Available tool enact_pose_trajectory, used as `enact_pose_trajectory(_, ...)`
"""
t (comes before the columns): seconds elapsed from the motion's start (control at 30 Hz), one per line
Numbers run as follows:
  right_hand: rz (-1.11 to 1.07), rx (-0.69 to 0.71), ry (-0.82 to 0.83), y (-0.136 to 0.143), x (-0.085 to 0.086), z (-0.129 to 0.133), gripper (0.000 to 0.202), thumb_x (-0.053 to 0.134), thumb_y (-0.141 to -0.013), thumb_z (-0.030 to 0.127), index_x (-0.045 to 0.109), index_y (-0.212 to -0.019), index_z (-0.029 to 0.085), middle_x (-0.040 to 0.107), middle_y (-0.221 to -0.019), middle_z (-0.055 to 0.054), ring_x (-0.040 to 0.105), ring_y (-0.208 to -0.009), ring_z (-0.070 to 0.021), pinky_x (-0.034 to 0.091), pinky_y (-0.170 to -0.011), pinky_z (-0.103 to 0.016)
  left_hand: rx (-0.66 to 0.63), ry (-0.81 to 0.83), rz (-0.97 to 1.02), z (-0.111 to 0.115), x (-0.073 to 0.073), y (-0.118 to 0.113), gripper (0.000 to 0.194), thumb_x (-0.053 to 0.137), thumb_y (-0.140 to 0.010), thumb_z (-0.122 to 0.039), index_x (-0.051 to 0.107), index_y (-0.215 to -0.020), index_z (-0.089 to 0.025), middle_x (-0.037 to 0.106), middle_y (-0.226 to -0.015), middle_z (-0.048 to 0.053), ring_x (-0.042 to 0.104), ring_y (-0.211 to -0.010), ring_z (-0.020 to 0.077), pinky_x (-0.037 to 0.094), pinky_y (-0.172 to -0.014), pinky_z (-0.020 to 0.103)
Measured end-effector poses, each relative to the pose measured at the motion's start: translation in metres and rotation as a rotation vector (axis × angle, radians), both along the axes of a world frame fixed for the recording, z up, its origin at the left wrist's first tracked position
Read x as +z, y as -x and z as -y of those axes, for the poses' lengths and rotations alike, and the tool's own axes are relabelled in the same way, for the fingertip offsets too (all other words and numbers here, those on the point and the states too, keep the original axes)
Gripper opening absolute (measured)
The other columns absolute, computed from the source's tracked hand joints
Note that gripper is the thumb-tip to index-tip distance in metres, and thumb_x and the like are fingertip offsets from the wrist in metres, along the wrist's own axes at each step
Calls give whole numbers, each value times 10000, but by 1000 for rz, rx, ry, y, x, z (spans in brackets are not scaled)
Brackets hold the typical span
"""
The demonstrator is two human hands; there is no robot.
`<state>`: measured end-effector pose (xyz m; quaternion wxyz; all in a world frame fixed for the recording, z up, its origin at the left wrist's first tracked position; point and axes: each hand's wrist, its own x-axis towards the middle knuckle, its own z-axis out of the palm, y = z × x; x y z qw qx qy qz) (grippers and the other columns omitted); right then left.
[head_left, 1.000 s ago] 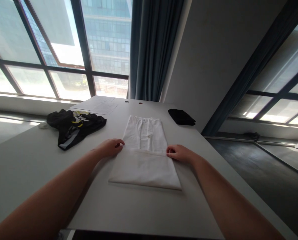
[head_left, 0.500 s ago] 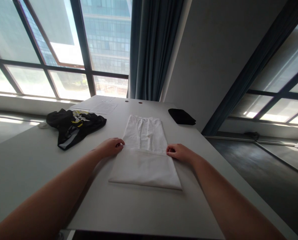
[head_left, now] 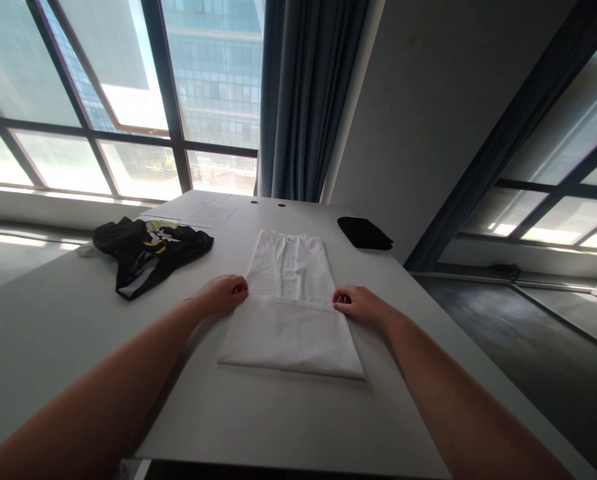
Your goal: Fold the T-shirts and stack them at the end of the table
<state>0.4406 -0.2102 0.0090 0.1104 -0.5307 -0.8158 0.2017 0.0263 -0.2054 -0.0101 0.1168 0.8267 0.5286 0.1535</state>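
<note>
"One by one?"

"Left of and beyond the fingers of the left hand (head_left: 224,293), crumpled black garment (head_left: 148,253). Between both hands' fingertips, folded white garment (head_left: 291,333), flat on table (head_left: 263,420). Beyond the fingers of the right hand (head_left: 362,303), folded black cloth (head_left: 364,235)."

"Fingers?"

"Curled at the white edges; clamped, impossible to tell."

We've got soft matt white cloth (head_left: 291,333) between our hands, smooth worktop (head_left: 258,423) underneath, matt-looking black fabric (head_left: 364,233) beyond the right hand (head_left: 361,305), flat paper (head_left: 208,213) past the left (head_left: 223,293).
</note>
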Motion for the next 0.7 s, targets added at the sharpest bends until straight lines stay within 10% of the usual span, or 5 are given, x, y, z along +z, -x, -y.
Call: enact_pose_trajectory(0.7,-38,26,123,-1,-4,-3,218,642,-756,320,757,-882,184,715,-783,-26,627,-730,-180,440,-670,-276,101,64,-135,4,11,-10,209,597,-833,-313,744,-967,-250,777,-933,23,679,-810,202,432,-683,282)
